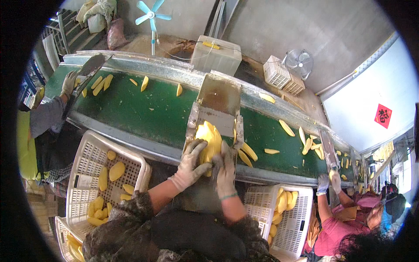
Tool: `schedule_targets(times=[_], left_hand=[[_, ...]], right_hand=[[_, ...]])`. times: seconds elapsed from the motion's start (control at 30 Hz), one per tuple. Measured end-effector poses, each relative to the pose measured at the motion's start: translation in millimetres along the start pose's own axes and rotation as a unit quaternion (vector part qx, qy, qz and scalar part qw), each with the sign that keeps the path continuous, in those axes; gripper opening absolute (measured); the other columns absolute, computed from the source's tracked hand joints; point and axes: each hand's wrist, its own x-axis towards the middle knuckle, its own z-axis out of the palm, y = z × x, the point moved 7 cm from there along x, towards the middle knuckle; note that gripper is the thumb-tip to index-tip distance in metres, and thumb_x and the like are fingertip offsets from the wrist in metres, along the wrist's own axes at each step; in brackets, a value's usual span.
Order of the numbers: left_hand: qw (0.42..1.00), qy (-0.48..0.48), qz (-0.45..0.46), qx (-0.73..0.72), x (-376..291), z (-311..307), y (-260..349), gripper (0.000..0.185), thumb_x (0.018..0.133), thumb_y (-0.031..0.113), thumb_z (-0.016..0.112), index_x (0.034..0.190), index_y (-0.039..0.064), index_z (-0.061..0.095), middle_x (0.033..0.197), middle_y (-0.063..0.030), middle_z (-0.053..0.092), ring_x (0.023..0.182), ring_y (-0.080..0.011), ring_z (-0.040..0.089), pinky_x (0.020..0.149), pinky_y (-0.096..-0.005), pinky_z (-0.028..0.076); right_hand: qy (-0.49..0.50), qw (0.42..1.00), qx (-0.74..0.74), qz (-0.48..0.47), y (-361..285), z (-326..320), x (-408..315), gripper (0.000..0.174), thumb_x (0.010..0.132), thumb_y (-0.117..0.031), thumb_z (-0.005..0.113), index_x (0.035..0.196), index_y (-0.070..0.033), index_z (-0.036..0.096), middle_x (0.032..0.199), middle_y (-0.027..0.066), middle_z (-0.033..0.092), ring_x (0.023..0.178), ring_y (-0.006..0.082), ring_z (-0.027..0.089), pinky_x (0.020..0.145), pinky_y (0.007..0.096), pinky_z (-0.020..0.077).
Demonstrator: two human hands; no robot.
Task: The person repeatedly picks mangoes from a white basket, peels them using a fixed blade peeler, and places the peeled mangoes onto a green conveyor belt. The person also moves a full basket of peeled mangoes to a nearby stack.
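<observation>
Both my hands are in white, stained gloves at a wooden board (220,90) that lies across the belt. My left hand (191,166) grips the left side of a bunch of peeled yellow fruit pieces (209,136), probably mango, standing on end. Against their right side is my right hand (226,172), slightly blurred, its fingers pointing up; together the hands clasp the bunch. Just beyond it a flat grey plate (216,120) is set into the board. Yellow slices (249,151) lie on the belt to the right of the board.
A green conveyor belt (140,108) runs across, carrying scattered slices. White plastic crates of peeled fruit stand at my left (144,165) and right (293,226). Co-workers' gloved hands are at the far left (68,83) and right (334,181). Behind are a blue fan (151,15) and a box (216,54).
</observation>
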Motion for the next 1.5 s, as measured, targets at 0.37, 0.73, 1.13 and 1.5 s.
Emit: schedule_targets(times=[0.37, 0.73, 1.13, 1.5], left_hand=[[0.975, 0.018, 0.158, -0.157, 88.0, 17.0, 1.8, 0.044, 0.109, 0.031, 0.052, 0.138, 0.001, 0.067, 0.135, -0.0231, 0.069, 0.132, -0.0433, 0.061, 0.121, -0.051, 0.04], [0.999, -0.027, 0.022, -0.03, 243.3, 75.2, -129.1, 0.049, 0.11, 0.036, 0.06, 0.14, -0.002, 0.067, 0.147, -0.0214, 0.065, 0.139, -0.0352, 0.059, 0.119, -0.0409, 0.044], [0.951, -0.078, -0.039, -0.297, -34.9, 25.5, 15.8, 0.051, 0.11, 0.028, 0.058, 0.153, 0.0, 0.056, 0.155, -0.0203, 0.056, 0.157, -0.0363, 0.039, 0.13, -0.0461, 0.028], [0.961, 0.193, -0.135, -0.143, -2.6, -107.3, -85.1, 0.041, 0.104, 0.001, 0.062, 0.145, 0.003, 0.064, 0.142, -0.0091, 0.059, 0.125, -0.0189, 0.061, 0.102, -0.031, 0.054]], right_hand=[[-0.011, 0.917, -0.311, -0.25, -17.2, 16.0, 44.2, 0.057, 0.103, -0.036, 0.055, 0.149, -0.004, 0.059, 0.156, 0.027, 0.054, 0.15, 0.0495, 0.045, 0.127, 0.06, 0.0315], [-0.019, 0.93, -0.339, -0.141, 19.3, 21.2, 182.4, 0.055, 0.094, -0.013, 0.063, 0.147, 0.0, 0.06, 0.155, 0.0308, 0.054, 0.142, 0.0516, 0.05, 0.122, 0.0526, 0.0415], [-0.099, 0.876, -0.457, -0.119, -26.0, 13.3, -79.7, 0.092, 0.081, -0.027, 0.076, 0.163, -0.005, 0.043, 0.166, 0.025, 0.039, 0.155, 0.0559, 0.032, 0.13, 0.0604, 0.0294], [-0.007, 0.82, -0.541, -0.186, -23.5, 35.0, 27.0, 0.048, 0.094, -0.036, 0.074, 0.139, -0.019, 0.07, 0.151, 0.0195, 0.057, 0.133, 0.0512, 0.055, 0.111, 0.0622, 0.0465]])
